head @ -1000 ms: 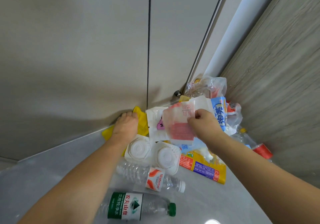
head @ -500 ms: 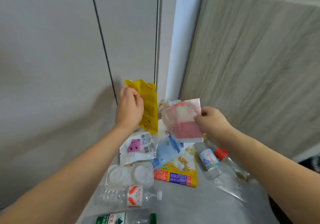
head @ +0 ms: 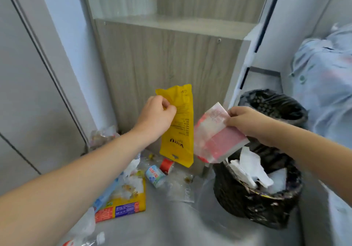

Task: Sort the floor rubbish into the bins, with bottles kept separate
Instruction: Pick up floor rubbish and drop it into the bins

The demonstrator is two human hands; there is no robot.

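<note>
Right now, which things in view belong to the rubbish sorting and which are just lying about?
In the job:
yellow wrapper, held by left hand
red-and-white wrapper, held by right hand
near bin
far bin
small bottle
snack packet

Lying about:
wooden cabinet
pale bundle

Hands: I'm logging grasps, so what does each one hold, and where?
Left hand pinches the yellow bag by its upper left edge. Right hand pinches the red-and-white packet at its top corner.
</note>
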